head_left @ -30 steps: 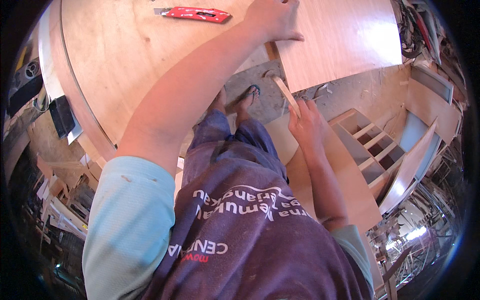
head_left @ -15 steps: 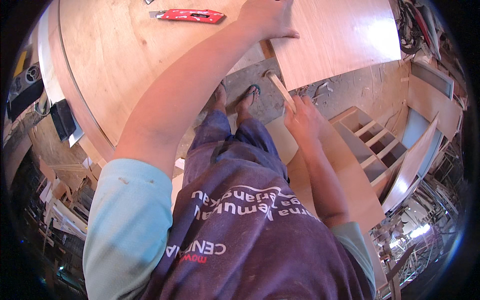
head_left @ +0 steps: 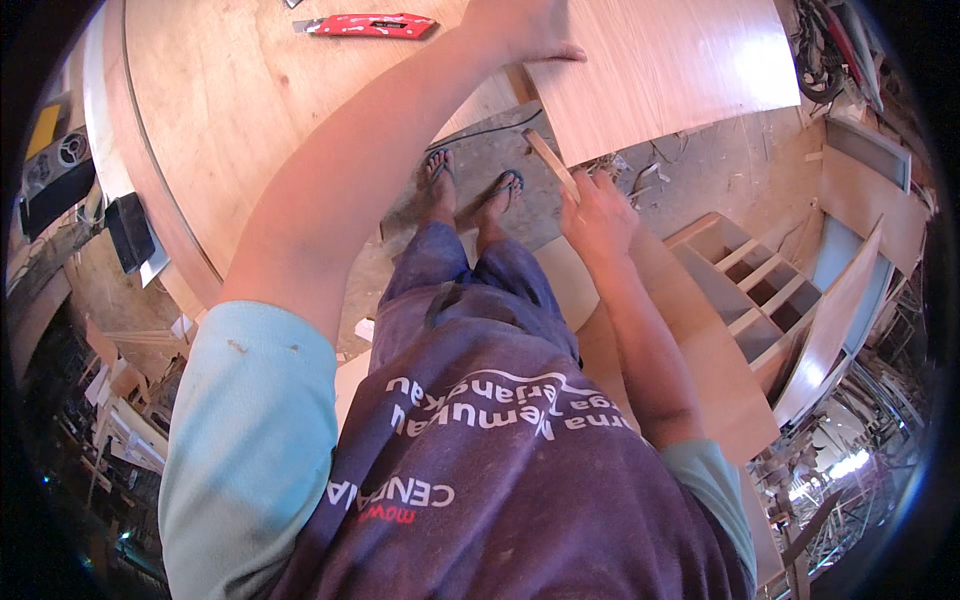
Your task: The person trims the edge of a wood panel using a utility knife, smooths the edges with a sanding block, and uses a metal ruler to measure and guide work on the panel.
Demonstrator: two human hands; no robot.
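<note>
My left hand (head_left: 520, 28) reaches up to the pale wood-grain panel (head_left: 680, 70), its thumb stretched out at the panel's left side; the other fingers are partly out of view. Left of it, a red spotted utility knife (head_left: 365, 25) lies on a plywood sheet (head_left: 200, 120). Below the panel's front edge, my right hand (head_left: 598, 215) is closed around a slim wooden-handled tool (head_left: 550, 160), held at a slant with its far end toward the gap between plywood and panel; that end is hard to make out.
An open wooden carcass with several compartments (head_left: 745, 290) lies at the right, beside leaning boards (head_left: 830, 320) and a curved brown sheet (head_left: 680, 340). At the left edge are black equipment (head_left: 55, 175) and offcuts (head_left: 120, 400). My sandalled feet stand on concrete (head_left: 480, 150) below the gap.
My left hand, the panel and the knife have shifted up and left in the picture. My right hand, with the tool, has also risen and moved left.
</note>
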